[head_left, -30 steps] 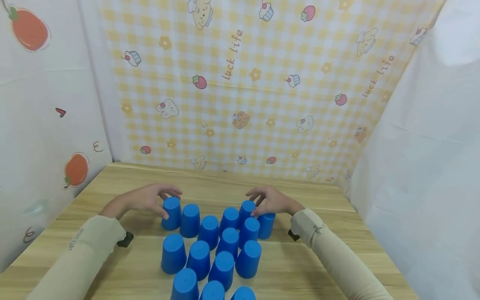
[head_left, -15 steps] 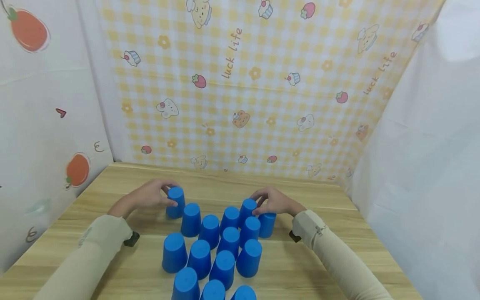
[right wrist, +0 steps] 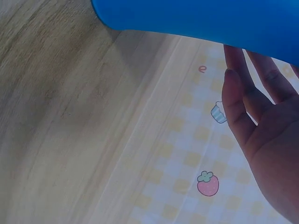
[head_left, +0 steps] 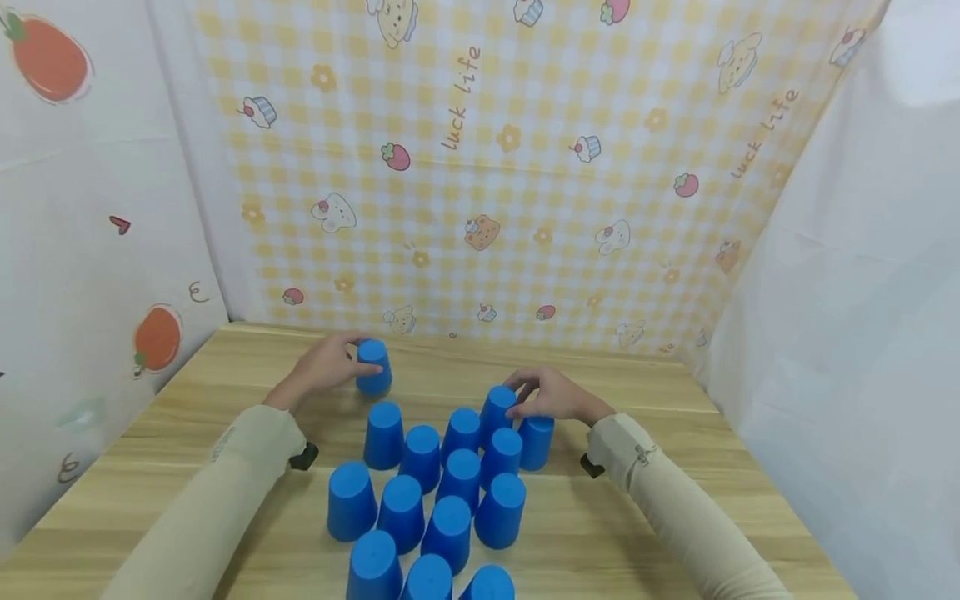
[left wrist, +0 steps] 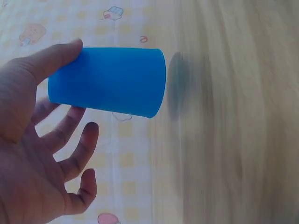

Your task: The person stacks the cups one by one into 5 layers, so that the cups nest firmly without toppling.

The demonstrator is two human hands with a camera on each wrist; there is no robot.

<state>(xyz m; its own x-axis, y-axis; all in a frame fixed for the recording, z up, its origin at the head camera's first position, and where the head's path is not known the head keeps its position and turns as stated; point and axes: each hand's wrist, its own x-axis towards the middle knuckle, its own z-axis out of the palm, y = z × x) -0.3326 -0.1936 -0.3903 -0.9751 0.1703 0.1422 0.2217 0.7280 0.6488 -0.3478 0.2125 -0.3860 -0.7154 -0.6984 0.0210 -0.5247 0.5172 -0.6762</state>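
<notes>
In the head view my left hand [head_left: 330,362] holds an upside-down blue plastic cup [head_left: 372,377] behind the rest of the cups. The left wrist view shows the thumb across that cup [left wrist: 110,81] and fingertips on its far side, its rim a little above the wood with a shadow beneath. My right hand [head_left: 551,393] has thumb and fingers about another upturned cup [head_left: 495,414] at the back of the group. Just under that hand stands a further cup [head_left: 536,446]. In the right wrist view a blue cup [right wrist: 196,18] hides the fingertips of my right hand [right wrist: 271,130].
Several more upturned blue cups stand in close slanting rows, including one at the left [head_left: 351,504] and one at the near edge of view [head_left: 373,567]. The wooden table [head_left: 637,533] ends at a checked cloth backdrop [head_left: 555,200], with white cloth on both sides.
My left hand has gripped the leftmost back cup and carried it away from me and to the right, out of its row. The right hand stays by its cup, shifting only slightly.
</notes>
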